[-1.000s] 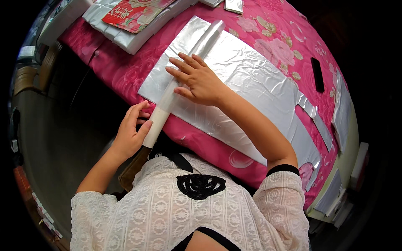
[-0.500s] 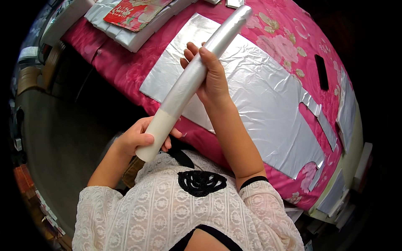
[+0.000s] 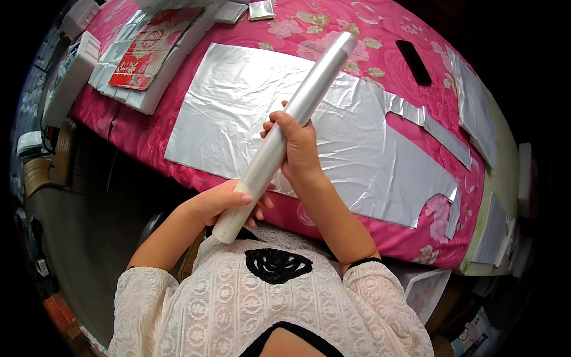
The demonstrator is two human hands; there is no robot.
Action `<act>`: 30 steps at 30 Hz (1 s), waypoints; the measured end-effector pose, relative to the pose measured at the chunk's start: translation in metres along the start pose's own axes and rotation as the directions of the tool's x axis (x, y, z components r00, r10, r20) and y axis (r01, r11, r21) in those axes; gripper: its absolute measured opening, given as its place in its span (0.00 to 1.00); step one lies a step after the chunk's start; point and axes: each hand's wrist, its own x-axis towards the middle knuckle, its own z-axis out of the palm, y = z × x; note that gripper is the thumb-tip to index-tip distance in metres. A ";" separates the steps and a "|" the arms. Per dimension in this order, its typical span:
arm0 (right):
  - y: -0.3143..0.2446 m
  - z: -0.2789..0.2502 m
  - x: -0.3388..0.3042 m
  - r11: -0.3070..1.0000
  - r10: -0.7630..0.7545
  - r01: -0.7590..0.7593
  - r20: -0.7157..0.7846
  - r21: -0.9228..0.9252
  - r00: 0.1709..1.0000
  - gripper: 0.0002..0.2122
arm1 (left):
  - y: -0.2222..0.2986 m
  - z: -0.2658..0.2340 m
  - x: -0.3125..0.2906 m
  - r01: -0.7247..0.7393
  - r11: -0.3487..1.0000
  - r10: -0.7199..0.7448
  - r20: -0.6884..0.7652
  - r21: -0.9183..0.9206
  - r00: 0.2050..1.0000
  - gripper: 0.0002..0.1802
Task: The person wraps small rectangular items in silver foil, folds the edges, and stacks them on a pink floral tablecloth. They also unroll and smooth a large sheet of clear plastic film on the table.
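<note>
A long silver roll of film or foil (image 3: 315, 86) is held slantwise in front of my body, its far end over the table and its whitish lower end near my shirt. My left hand (image 3: 223, 201) grips the lower end, thumb on top and fingers underneath. Farther up, near the middle, my right hand (image 3: 299, 146) is wrapped round the roll. Beneath and beyond it a creased silver sheet (image 3: 351, 137) lies flat on the table; its right end has narrow strips with a curved gap between them.
A pink flowered cloth (image 3: 140, 134) covers the table. On it are a black phone-like slab (image 3: 413, 62), a folded silver piece (image 3: 470, 98) at right, and a red printed card (image 3: 156, 47) on a white stack (image 3: 146, 101). Small silver packets (image 3: 260, 10) sit at the back.
The view has shifted, so the table things sit farther left and lower at the back. The roll's far end is lower; my left hand now grips a little farther from its lower end.
</note>
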 end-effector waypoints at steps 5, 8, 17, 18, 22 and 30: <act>0.021 -0.012 -0.004 0.980 0.047 -0.063 -0.093 -0.186 0.995 0.24 | -0.009 -0.002 0.013 0.007 0.981 0.053 -0.303 0.193 0.952 0.28; 0.008 -0.031 0.023 0.987 0.026 -0.050 -0.152 -0.155 0.988 0.22 | -0.005 -0.006 0.003 0.199 0.977 -0.170 -0.285 0.073 0.943 0.27; -0.084 -0.115 0.092 0.828 -0.152 0.023 -0.185 -0.561 0.971 0.14 | -0.040 -0.034 -0.034 0.286 0.957 -0.281 -0.091 0.049 0.955 0.36; -0.088 -0.112 0.088 0.788 -0.069 -0.035 -0.145 -0.615 0.987 0.13 | -0.041 -0.035 -0.035 0.291 0.955 -0.285 -0.097 0.050 0.953 0.36; -0.087 -0.099 0.073 0.578 0.112 -0.118 -0.065 -0.807 0.992 0.14 | -0.042 -0.033 -0.035 0.295 0.953 -0.288 -0.110 0.060 0.951 0.37; -0.091 -0.101 0.071 0.459 0.283 -0.017 0.128 -0.888 0.950 0.10 | -0.045 -0.035 -0.039 0.281 0.957 -0.273 -0.106 0.073 0.956 0.40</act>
